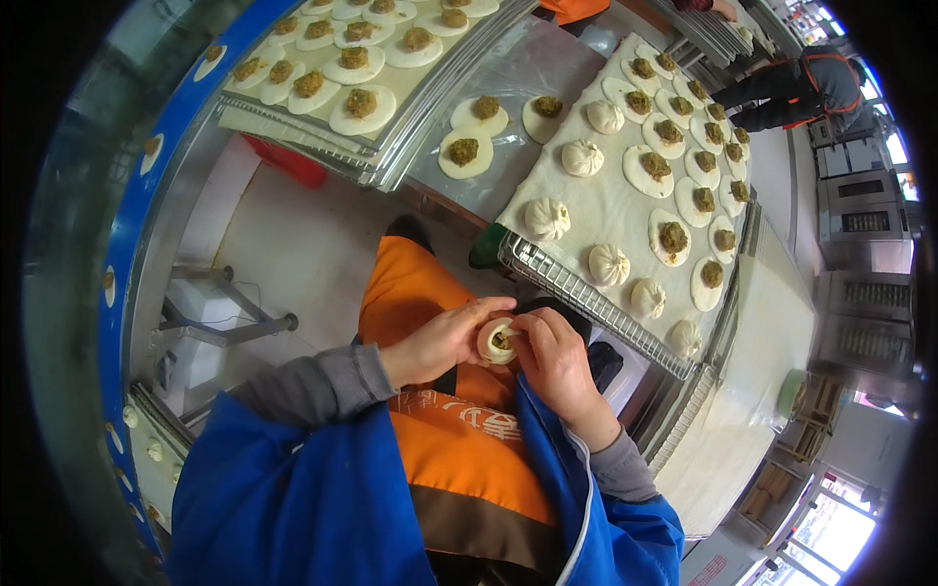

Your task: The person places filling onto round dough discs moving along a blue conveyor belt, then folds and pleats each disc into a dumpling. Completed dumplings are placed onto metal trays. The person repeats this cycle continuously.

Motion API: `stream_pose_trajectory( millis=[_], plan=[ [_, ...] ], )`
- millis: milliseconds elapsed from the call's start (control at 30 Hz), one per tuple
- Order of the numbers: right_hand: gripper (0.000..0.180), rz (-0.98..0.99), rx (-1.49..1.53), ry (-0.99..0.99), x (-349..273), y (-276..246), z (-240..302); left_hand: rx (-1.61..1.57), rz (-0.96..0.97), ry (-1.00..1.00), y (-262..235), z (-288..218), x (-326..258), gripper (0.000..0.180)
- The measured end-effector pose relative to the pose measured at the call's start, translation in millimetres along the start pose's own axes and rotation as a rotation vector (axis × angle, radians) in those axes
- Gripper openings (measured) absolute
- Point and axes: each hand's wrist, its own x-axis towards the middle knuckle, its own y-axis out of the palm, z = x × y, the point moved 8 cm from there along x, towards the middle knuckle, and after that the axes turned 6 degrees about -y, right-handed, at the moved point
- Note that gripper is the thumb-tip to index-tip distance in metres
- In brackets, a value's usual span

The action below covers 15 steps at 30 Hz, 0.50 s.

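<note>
A partly gathered bun [497,341] sits between my two hands in front of my orange apron, its filling showing through the round gap at the top. My left hand [445,340] cups it from the left, fingers curled along its far side. On the other side, the fingers of my right hand [557,359] pinch the dough rim. Ahead to the right, a cloth-lined wire tray [586,301] bears several pleated, closed buns [609,264] along its near and left sides. Flat dough rounds topped with brownish-green filling [673,237] cover its right and far parts.
At the far left, stacked trays [293,127] hold more topped rounds. Two rounds [465,152] lie on the metal table [469,93] between the trays. A blue-edged conveyor [115,254] runs along my left. A person [806,88] bends over at the far right.
</note>
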Motion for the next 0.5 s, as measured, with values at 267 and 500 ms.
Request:
stream_pose_trajectory(
  millis=[267, 500],
  plan=[
    [0.027, 0.057, -0.058, -0.117, 8.5, 0.2, 8.7, 0.198, -0.275, 0.098, 1.9, -1.2, 2.5, 0.045],
    [0.027, 0.0, -0.01, -0.123, 7.5, -2.6, 7.5, 0.424, -0.173, 0.084, 3.1, -12.9, -5.2, 0.053]
  ],
)
